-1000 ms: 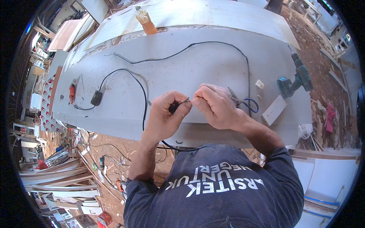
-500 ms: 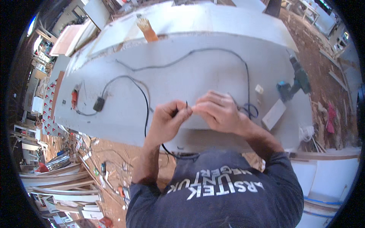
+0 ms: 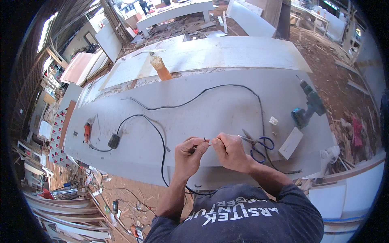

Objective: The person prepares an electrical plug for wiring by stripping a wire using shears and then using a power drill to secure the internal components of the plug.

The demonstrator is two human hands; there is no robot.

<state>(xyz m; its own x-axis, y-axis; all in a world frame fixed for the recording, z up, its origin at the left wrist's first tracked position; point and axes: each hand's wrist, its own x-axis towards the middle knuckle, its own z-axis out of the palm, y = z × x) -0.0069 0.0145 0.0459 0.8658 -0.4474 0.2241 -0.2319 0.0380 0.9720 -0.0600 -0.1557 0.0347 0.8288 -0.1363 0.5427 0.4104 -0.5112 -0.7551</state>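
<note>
My left hand (image 3: 191, 157) and my right hand (image 3: 231, 153) meet close together above the table's near side. Both are closed in a pinch, thumbs against fingers, on a thin wire (image 3: 210, 143) that spans the small gap between them. A short dark end pokes up beside my left fingertips. To the left, a black cable (image 3: 163, 162) runs from a small black box (image 3: 114, 141) past my left wrist to the near edge by my shirt. Scissors with blue handles (image 3: 262, 146) lie just right of my right hand, blades partly apart.
A second black cable (image 3: 202, 92) curves across the grey tabletop (image 3: 194, 117). At the right are a cordless drill (image 3: 310, 104), a white block (image 3: 291, 143) and a crumpled white bit (image 3: 273, 120). An orange-bodied tool (image 3: 87, 132) lies left; a bottle of orange liquid (image 3: 161, 69) stands at the back.
The view has tilted up, so the table sits lower and more of the workshop's far side shows. My hands remain together, with the right fingers curled in more. The scissors are now uncovered.
</note>
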